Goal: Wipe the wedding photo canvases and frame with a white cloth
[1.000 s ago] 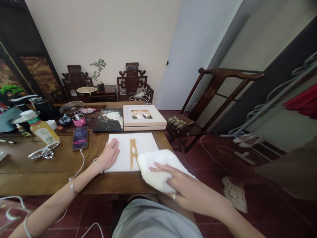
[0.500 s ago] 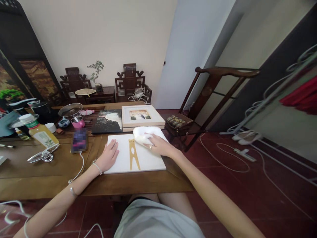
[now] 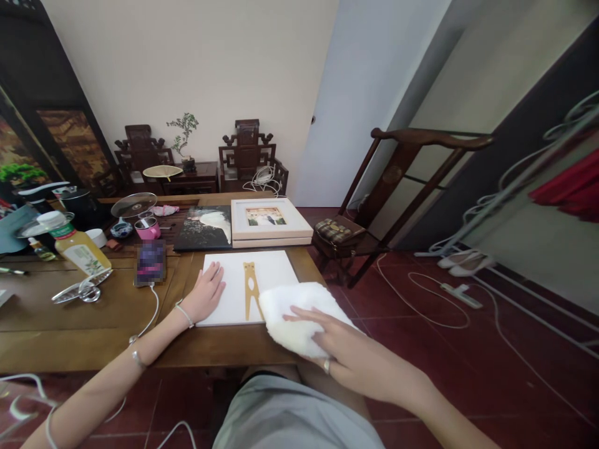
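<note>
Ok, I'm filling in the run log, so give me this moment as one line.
left hand: flat on white board; right hand: on white cloth; cloth: over board's near right corner

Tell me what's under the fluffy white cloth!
The white board and wooden table extend under the cloth. The board's near right corner is covered; anything else there can't be seen.

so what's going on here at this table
The right hand holds a fluffy white cloth over the near right corner of a flat white rectangular board, which lies on a brown wooden table. The left hand rests flat on the board's left side. A tan long-legged figure shows between them.
</note>
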A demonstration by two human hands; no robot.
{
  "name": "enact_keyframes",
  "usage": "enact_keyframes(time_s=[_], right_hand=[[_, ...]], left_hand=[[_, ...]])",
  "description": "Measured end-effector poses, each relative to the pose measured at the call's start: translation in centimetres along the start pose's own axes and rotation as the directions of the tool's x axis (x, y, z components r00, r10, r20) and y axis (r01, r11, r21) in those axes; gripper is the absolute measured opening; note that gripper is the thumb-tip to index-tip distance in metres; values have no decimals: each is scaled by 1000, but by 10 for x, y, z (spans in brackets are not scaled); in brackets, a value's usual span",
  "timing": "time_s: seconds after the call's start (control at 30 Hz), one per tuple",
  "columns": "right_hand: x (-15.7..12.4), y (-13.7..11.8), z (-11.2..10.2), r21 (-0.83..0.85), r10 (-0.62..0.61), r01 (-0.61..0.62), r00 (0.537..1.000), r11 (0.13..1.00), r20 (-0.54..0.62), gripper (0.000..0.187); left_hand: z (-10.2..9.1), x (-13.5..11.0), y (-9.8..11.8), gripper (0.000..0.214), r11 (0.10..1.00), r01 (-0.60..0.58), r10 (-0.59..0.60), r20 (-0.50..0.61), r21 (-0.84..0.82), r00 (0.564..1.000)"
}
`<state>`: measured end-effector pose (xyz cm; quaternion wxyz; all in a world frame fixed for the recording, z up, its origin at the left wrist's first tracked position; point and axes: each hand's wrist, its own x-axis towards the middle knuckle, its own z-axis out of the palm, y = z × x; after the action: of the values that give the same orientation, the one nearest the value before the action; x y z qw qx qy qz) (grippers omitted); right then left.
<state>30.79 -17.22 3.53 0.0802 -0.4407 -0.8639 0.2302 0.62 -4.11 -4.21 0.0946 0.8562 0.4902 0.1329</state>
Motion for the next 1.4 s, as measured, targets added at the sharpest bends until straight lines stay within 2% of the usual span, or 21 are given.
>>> enact_keyframes(time_s=[0.1, 0.27, 0.43, 0.6, 0.7, 0.87, 1.0, 1.1, 1.27, 1.4], right_hand=[[19, 16, 0, -39, 9, -12, 997, 999, -75, 25], [75, 49, -6, -131, -2, -24, 981, 991, -194, 31], [113, 65, -15, -125, -5, -30, 963, 992, -271, 31], [106, 59, -12, -181, 30, -74, 972, 981, -234, 29], [83, 43, -6, -192, 51, -90, 979, 977, -199, 25], [33, 7, 2, -116, -19, 9, 996, 993, -86, 22], [17, 0, 3, -54, 3, -6, 999, 999, -54, 20], [33, 16, -1, -50, 37, -42, 994, 998, -99, 26], [89, 52, -8, -76, 19, -38, 972, 996, -233, 33], [120, 66, -9, -127, -15, -28, 946, 991, -324, 32]], left_hand=[[0, 0, 0, 49, 1000, 1, -1, 4, -1, 1000], [1, 0, 0, 49, 1000, 3, -3, -8, -3, 1000], [2, 0, -2, 48, 1000, 5, -5, -12, 1, 1000], [4, 0, -4, 48, 1000, -16, 16, -38, 6, 999], [7, -1, -6, 47, 1000, -25, 26, -63, 9, 998], [8, -1, -6, 48, 1000, -12, 13, -55, 16, 998], [8, -2, -6, 47, 999, -31, 32, -63, 15, 998], [7, -2, -7, 47, 999, -32, 34, -61, 24, 998], [4, -3, -4, 47, 999, -29, 29, -27, 24, 999], [2, -3, -3, 48, 999, -24, 24, -7, 27, 1000]])
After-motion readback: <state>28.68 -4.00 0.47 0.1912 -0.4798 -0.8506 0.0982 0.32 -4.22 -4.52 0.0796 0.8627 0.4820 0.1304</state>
